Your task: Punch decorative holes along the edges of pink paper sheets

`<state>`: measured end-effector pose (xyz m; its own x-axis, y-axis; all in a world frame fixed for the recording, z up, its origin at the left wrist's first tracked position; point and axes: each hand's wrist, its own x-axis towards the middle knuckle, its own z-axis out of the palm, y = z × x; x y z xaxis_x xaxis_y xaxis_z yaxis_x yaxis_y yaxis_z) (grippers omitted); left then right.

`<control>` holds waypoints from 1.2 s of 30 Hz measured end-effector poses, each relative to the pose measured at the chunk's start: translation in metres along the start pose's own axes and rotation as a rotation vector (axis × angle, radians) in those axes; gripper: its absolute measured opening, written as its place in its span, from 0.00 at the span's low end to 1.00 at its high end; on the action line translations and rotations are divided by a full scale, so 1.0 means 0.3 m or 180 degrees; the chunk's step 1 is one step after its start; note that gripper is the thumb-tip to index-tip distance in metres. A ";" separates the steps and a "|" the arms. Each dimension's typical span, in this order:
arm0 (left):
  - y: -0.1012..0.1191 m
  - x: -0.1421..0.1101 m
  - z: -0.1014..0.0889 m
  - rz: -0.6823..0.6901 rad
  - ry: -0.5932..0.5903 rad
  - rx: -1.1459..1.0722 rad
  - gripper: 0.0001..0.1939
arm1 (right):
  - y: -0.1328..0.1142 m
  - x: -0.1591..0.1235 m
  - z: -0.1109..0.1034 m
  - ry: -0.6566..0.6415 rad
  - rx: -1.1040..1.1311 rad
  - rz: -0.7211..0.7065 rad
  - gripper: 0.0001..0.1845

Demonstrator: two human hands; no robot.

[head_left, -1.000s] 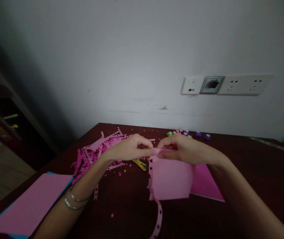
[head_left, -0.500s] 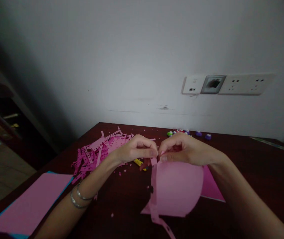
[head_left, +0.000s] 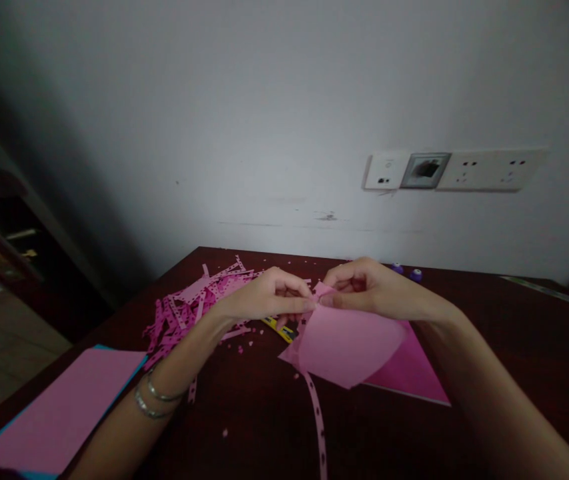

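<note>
A light pink sheet of paper (head_left: 352,343) is held up over the table, its top edge pinched by my right hand (head_left: 372,293). Close against it, my left hand (head_left: 277,297) pinches the same paper at its left edge, where a punched strip (head_left: 317,407) hangs partly torn away. Dark holes run along that strip, which dangles towards me. Behind the held sheet a darker magenta sheet (head_left: 409,373) lies on the table. Under my left fingers shows a yellow tool (head_left: 284,332), mostly covered; I cannot make out its kind.
Left of my hands is a heap of punched pink paper strips (head_left: 179,313) with small scraps around it. Pink sheets on blue ones (head_left: 72,407) lie at the table's left edge. Small purple punches or toys (head_left: 416,275) stand near the wall, below a socket panel (head_left: 479,171).
The held sheet has tilted up and swung, uncovering more of the magenta sheet. The punched strip now hangs longer and straighter. Both hands remain close together.
</note>
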<state>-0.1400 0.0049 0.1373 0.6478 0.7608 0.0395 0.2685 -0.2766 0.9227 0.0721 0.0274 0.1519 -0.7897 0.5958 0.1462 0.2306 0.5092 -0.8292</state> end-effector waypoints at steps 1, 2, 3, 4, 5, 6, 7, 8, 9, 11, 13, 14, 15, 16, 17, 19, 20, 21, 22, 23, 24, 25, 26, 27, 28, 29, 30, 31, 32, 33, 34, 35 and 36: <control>0.002 0.002 0.004 0.0006 0.0007 -0.0017 0.12 | 0.002 0.001 0.001 -0.0023 -0.0052 -0.0016 0.10; 0.003 0.004 0.007 0.0024 0.0045 -0.0009 0.11 | 0.005 0.003 0.002 -0.0053 -0.0108 -0.0034 0.09; 0.005 0.005 0.009 0.0045 0.0100 0.0028 0.11 | 0.009 0.006 0.004 -0.0095 -0.0158 -0.0050 0.09; 0.007 0.006 0.009 0.0072 0.0157 0.0083 0.11 | 0.013 0.009 0.007 -0.0147 -0.0185 -0.0065 0.10; 0.008 0.007 0.007 0.0106 0.0204 0.0137 0.11 | 0.017 0.012 0.010 -0.0207 -0.0175 -0.0079 0.10; 0.008 0.007 0.006 0.0152 0.0229 0.0169 0.10 | 0.021 0.016 0.013 -0.0265 -0.0122 -0.0092 0.11; 0.006 0.007 0.005 0.0195 0.0230 0.0162 0.10 | 0.024 0.019 0.017 -0.0322 -0.0034 -0.0108 0.12; 0.003 0.006 0.004 0.0230 0.0198 0.0102 0.10 | 0.026 0.022 0.021 -0.0385 0.0063 -0.0130 0.13; -0.001 0.006 0.005 0.0250 0.0129 -0.0011 0.10 | 0.027 0.025 0.025 -0.0445 0.0150 -0.0156 0.13; -0.012 0.006 0.008 0.0227 -0.0054 -0.0336 0.11 | 0.026 0.028 0.031 -0.0529 0.0248 -0.0213 0.13; -0.023 0.006 0.005 0.0177 -0.0094 -0.0628 0.12 | 0.020 0.027 0.031 -0.0529 0.0206 -0.0249 0.12; -0.027 0.005 -0.003 0.0166 -0.0062 -0.0707 0.12 | 0.017 0.025 0.028 -0.0488 0.0138 -0.0246 0.12; -0.030 0.003 -0.019 0.0155 -0.0005 -0.0727 0.12 | 0.012 0.020 0.021 -0.0425 0.0051 -0.0226 0.12; -0.032 -0.001 -0.043 0.0145 0.0071 -0.0691 0.12 | 0.008 0.014 0.010 -0.0340 -0.0050 -0.0181 0.13; -0.034 -0.008 -0.077 0.0129 0.0142 -0.0622 0.11 | 0.004 0.005 -0.004 -0.0217 -0.0154 -0.0118 0.13; -0.042 -0.034 -0.173 0.0073 0.0471 -0.0401 0.10 | -0.002 -0.021 -0.045 0.0134 -0.0371 0.0070 0.15; -0.051 -0.052 -0.231 0.0037 0.0732 -0.0306 0.10 | -0.004 -0.038 -0.071 0.0379 -0.0470 0.0165 0.16; -0.065 -0.075 -0.293 -0.0067 0.0985 -0.0174 0.11 | -0.002 -0.056 -0.099 0.0630 -0.0582 0.0277 0.17; -0.085 -0.101 -0.356 -0.0216 0.1243 -0.0014 0.11 | 0.002 -0.076 -0.129 0.0898 -0.0708 0.0398 0.18; -0.112 -0.129 -0.417 -0.0387 0.1525 0.0195 0.12 | 0.009 -0.095 -0.159 0.1208 -0.0829 0.0492 0.19; -0.146 -0.157 -0.473 -0.0602 0.1805 0.0469 0.12 | 0.021 -0.114 -0.188 0.1539 -0.0943 0.0574 0.20; -0.187 -0.184 -0.524 -0.0943 0.2080 0.0809 0.14 | 0.037 -0.132 -0.215 0.1878 -0.1075 0.0649 0.20; -0.231 -0.209 -0.566 -0.1396 0.2284 0.1153 0.14 | 0.058 -0.147 -0.238 0.2105 -0.1206 0.0774 0.20; -0.279 -0.231 -0.600 -0.1866 0.2470 0.1511 0.14 | 0.084 -0.161 -0.257 0.2356 -0.1317 0.0894 0.21; -0.326 -0.250 -0.625 -0.2243 0.2642 0.1797 0.14 | 0.115 -0.173 -0.270 0.2401 -0.1319 0.1033 0.22; -0.371 -0.264 -0.642 -0.2451 0.2661 0.1993 0.14 | 0.150 -0.183 -0.276 0.2335 -0.1234 0.1164 0.22; -0.409 -0.275 -0.653 -0.2563 0.2637 0.2035 0.14 | 0.189 -0.192 -0.275 0.2230 -0.1107 0.1295 0.21; -0.440 -0.281 -0.658 -0.2732 0.2590 0.2080 0.14 | 0.230 -0.200 -0.267 0.2142 -0.0933 0.1431 0.21; -0.461 -0.284 -0.660 -0.2822 0.2557 0.2160 0.13 | 0.273 -0.208 -0.253 0.2049 -0.0712 0.1547 0.21; -0.472 -0.282 -0.658 -0.2899 0.2547 0.2248 0.12 | 0.316 -0.216 -0.235 0.1960 -0.0504 0.1612 0.21; -0.473 -0.274 -0.654 -0.2959 0.2569 0.2368 0.10 | 0.360 -0.224 -0.213 0.1862 -0.0363 0.1682 0.20; -0.465 -0.260 -0.646 -0.2964 0.2642 0.2557 0.08 | 0.401 -0.233 -0.192 0.1763 -0.0265 0.1756 0.19; -0.448 -0.239 -0.632 -0.2908 0.2762 0.2828 0.06 | 0.440 -0.243 -0.171 0.1649 -0.0179 0.1844 0.18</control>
<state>-0.3577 0.0988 0.0830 -0.4841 0.8692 0.1008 0.8579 0.4489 0.2499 0.1892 0.0831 0.0595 -0.1714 0.9836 -0.0570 0.5646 0.0506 -0.8238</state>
